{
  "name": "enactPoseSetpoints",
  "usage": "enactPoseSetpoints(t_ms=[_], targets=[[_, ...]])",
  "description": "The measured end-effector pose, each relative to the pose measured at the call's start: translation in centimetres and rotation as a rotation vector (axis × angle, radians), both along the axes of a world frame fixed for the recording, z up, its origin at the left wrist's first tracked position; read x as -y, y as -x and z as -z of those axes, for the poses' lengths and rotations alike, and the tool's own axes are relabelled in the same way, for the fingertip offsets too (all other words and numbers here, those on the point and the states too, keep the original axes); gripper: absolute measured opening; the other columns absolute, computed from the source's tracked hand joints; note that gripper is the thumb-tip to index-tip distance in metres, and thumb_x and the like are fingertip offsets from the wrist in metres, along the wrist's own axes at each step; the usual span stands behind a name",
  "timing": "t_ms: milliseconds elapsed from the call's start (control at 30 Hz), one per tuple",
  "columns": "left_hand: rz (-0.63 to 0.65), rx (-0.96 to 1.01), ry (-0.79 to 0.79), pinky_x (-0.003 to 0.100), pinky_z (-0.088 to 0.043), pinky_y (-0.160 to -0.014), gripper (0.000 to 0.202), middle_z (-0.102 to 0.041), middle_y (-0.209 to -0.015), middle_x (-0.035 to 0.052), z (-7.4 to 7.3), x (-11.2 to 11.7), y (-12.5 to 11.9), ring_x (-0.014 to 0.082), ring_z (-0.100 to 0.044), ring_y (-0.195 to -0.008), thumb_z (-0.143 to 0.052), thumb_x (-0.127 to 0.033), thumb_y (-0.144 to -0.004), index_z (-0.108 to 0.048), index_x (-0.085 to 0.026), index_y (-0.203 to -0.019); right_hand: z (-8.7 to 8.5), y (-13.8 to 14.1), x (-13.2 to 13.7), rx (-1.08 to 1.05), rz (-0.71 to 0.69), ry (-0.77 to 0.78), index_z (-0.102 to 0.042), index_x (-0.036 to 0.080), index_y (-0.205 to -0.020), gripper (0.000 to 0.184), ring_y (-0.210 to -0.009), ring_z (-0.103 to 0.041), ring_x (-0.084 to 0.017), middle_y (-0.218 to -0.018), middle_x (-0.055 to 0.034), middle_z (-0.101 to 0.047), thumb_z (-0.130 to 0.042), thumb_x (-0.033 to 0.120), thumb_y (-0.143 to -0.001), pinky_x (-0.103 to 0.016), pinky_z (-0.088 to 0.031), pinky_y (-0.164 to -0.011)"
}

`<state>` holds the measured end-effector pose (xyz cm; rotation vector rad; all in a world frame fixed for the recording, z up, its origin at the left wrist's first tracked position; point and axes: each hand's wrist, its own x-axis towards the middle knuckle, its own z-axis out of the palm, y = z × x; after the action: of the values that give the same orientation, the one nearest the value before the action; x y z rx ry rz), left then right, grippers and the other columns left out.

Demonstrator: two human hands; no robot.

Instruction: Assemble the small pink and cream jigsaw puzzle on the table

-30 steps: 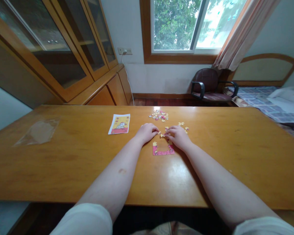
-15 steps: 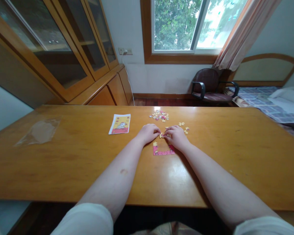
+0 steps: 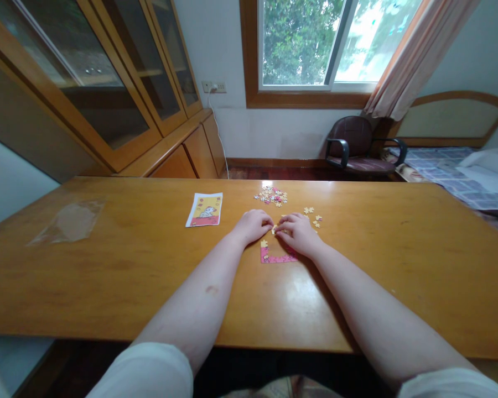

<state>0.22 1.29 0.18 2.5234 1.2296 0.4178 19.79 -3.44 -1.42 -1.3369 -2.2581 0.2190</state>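
Fingers (image 3: 269,221) of both hands (image 3: 252,225) (image 3: 300,233), barely parted, pinch yellow puzzle pieces (image 3: 274,229).

White sleeves (image 3: 149,367), beige clothing (image 3: 279,387) below

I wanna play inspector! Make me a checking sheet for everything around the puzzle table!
Surface: wooden table, shiny, with glare near the middle.
Job's things: partly joined pink puzzle border; heap of loose pieces beyond; picture card to the left.
Clutter: see-through plastic, far left.
Hands: left hand and right hand meet around a yellow piece; grip too small to tell.
Cables: white cord hanging from wall socket.
Surroundings: cabinet, window, chair, bed.
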Motion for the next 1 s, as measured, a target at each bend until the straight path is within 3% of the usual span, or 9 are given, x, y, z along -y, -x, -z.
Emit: enactPoseSetpoints(t_ms=[433,733,1000], targets=[[-0.005,0.000,-0.001,0.029,-0.048,-0.085,0.017,-0.073,-0.093,0.0039,0.07,0.05,0.00,0.0186,-0.064,-0.089,-0.061,-0.029,-0.084,-0.077,-0.023,-0.087,-0.02,0.04,0.18,0.010,-0.014,0.004,-0.077,0.026,-0.089,0.016,-0.103,-0.055,-0.024,-0.106,-0.0069,-0.069,-0.063,0.032,-0.088,-0.043,-0.041,-0.094],[-0.011,-0.010,0.000,0.029,-0.048,-0.086,0.018,-0.073,-0.093,0.0037,0.10,0.05,0.02,0.0183,-0.064,-0.090,-0.060,-0.029,-0.084,-0.077,-0.024,-0.087,-0.18,-0.11,0.27,0.016,-0.103,0.019,-0.077,0.028,-0.092,0.015,-0.114,-0.055,-0.026,-0.106,-0.0042,-0.073,-0.062,0.030,-0.088,-0.046,-0.037,-0.100],[-0.009,-0.011,0.003,0.029,-0.048,-0.085,0.017,-0.073,-0.093,0.0038,0.02,0.02,-0.07,0.0185,-0.064,-0.090,-0.060,-0.029,-0.083,-0.077,-0.024,-0.086,-0.23,-0.06,0.20,0.024,-0.109,0.024,-0.076,0.027,-0.092,0.015,-0.109,-0.056,-0.024,-0.107,-0.0052,-0.071,-0.062,0.031,-0.088,-0.045,-0.038,-0.098]])
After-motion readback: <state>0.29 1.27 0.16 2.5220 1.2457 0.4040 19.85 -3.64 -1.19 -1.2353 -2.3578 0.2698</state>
